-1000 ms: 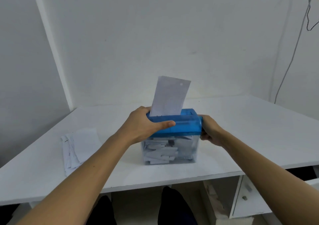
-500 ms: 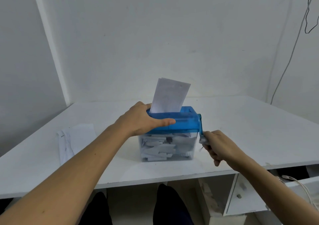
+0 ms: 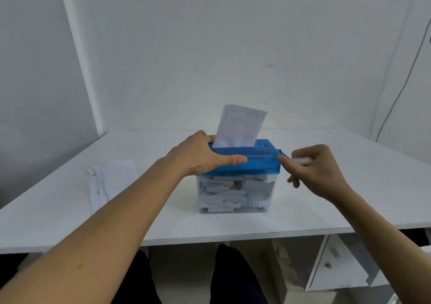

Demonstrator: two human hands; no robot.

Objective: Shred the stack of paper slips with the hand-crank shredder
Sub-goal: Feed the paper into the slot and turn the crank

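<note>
The hand-crank shredder (image 3: 261,161) has a blue top and stands on a clear bin (image 3: 233,194) full of white paper strips, mid-table. A white paper slip (image 3: 240,126) sticks up out of its slot, leaning right. My left hand (image 3: 200,154) grips the blue top at its left end, thumb along the front. My right hand (image 3: 314,170) is at the shredder's right side, fingers curled round the pale crank handle (image 3: 303,161), which is blurred. A stack of white paper slips (image 3: 109,180) lies flat on the table to the left.
The white table (image 3: 349,198) meets the wall behind and at the left. A thin cable (image 3: 396,98) hangs down the wall at the far right. Under the table are a white drawer unit (image 3: 338,261) on the right and my dark-clad legs.
My right hand has swung the crank from low beside the bin up to the level of the blue top. The slip has sunk a little deeper into the slot. My left hand has stayed put.
</note>
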